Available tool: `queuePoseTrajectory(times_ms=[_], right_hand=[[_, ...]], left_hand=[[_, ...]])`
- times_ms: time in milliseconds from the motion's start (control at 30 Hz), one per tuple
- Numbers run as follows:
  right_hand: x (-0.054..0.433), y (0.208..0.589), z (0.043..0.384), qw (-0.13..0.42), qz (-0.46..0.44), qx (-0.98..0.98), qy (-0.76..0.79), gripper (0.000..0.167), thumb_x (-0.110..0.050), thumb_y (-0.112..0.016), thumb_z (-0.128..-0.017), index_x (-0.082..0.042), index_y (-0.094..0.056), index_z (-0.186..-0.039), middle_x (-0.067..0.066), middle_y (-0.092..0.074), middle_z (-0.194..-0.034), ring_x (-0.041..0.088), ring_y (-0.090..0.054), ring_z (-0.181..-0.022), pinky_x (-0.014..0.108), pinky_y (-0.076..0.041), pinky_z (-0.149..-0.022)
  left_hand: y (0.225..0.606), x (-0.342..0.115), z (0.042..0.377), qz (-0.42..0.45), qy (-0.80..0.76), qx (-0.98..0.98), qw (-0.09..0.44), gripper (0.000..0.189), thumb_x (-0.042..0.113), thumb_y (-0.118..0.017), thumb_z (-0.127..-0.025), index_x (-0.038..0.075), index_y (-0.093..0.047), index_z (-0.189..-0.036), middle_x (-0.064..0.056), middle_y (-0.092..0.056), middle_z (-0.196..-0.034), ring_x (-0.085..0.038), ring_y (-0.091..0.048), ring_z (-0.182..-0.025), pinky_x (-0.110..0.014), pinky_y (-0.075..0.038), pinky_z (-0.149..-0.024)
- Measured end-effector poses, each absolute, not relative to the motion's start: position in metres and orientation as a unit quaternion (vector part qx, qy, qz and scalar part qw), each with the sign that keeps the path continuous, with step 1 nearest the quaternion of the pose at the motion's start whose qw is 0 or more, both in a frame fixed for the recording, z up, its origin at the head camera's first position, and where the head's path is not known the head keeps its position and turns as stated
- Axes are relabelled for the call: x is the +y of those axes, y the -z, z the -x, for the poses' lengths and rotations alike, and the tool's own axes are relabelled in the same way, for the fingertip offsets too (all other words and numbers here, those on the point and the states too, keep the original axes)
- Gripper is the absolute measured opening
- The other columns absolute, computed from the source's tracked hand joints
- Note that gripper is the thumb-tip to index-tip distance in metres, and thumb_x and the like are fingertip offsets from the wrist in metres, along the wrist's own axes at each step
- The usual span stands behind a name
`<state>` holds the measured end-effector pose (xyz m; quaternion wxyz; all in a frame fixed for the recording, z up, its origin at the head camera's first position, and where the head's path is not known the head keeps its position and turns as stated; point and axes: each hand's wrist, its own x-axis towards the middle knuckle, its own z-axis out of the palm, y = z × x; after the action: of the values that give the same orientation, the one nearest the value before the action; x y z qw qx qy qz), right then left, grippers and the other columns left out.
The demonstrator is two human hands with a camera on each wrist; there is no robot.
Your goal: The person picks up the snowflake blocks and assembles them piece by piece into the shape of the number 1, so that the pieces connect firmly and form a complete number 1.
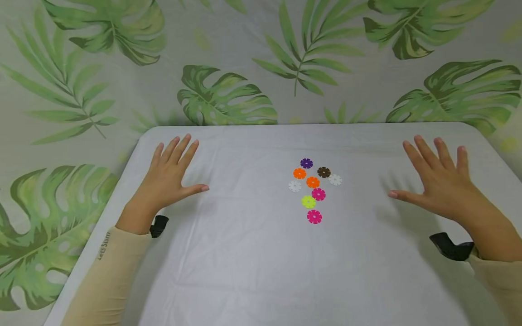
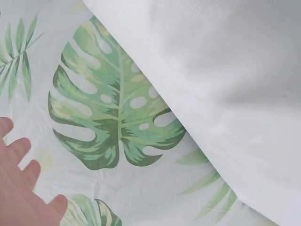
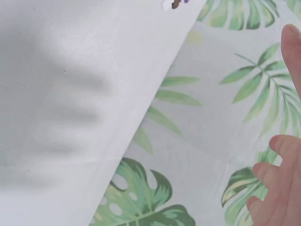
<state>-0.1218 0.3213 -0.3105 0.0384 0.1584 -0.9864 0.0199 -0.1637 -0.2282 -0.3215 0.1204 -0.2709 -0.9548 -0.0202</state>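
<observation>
Several small notched plastic discs lie in a loose cluster right of the table's middle: a purple disc (image 1: 306,163), a brown disc (image 1: 324,172), two orange discs (image 1: 299,173), two white discs (image 1: 335,179), two pink discs (image 1: 318,194) and a yellow-green disc (image 1: 308,202). Left of them, my left hand (image 1: 165,181) hovers above the table with straight, spread fingers, holding nothing. Over on the right side, my right hand (image 1: 444,185) is likewise raised and spread, apart from the discs. In the right wrist view, a white disc (image 3: 167,5) and parts of others show at the top edge.
A white cloth covers the table (image 1: 244,253), whose far edge runs behind the hands. Around it hangs leaf-patterned fabric (image 1: 228,97). A black strap piece (image 1: 159,226) shows at the left wrist, and another black piece (image 1: 451,246) at the right wrist.
</observation>
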Motion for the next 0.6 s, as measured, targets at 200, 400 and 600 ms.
queuePoseTrajectory(times_ms=[200, 400, 600], right_hand=[[0.316, 0.309, 0.125, 0.058, -0.18, -0.98, -0.067, 0.106, -0.053, -0.067, -0.073, -0.012, 0.0, -0.145, 0.014, 0.002, -0.149, 0.034, 0.014, -0.132, 0.056, 0.018, -0.096], [0.306, 0.311, 0.129, 0.065, -0.199, -0.973, -0.101, 0.105, -0.046, -0.071, -0.072, -0.005, -0.006, -0.144, 0.021, -0.009, -0.146, 0.039, 0.004, -0.132, 0.056, 0.012, -0.099], [0.297, 0.317, 0.132, 0.061, -0.217, -0.963, -0.149, 0.104, -0.036, -0.075, -0.071, -0.003, -0.008, -0.143, 0.022, -0.014, -0.144, 0.039, -0.004, -0.132, 0.051, 0.007, -0.103]], left_hand=[[0.329, -0.225, 0.169, 0.312, 0.072, -0.928, 0.189, 0.099, 0.076, -0.034, -0.074, 0.011, -0.011, -0.145, -0.011, -0.012, -0.148, -0.032, -0.012, -0.133, -0.052, -0.005, -0.104], [0.336, -0.217, 0.173, 0.336, 0.117, -0.903, 0.243, 0.1, 0.074, -0.039, -0.075, 0.005, -0.014, -0.143, -0.014, -0.02, -0.145, -0.033, -0.018, -0.131, -0.051, -0.012, -0.104], [0.343, -0.207, 0.174, 0.348, 0.155, -0.888, 0.257, 0.103, 0.068, -0.047, -0.075, -0.005, -0.014, -0.14, -0.02, -0.022, -0.142, -0.032, -0.019, -0.13, -0.048, -0.016, -0.104]])
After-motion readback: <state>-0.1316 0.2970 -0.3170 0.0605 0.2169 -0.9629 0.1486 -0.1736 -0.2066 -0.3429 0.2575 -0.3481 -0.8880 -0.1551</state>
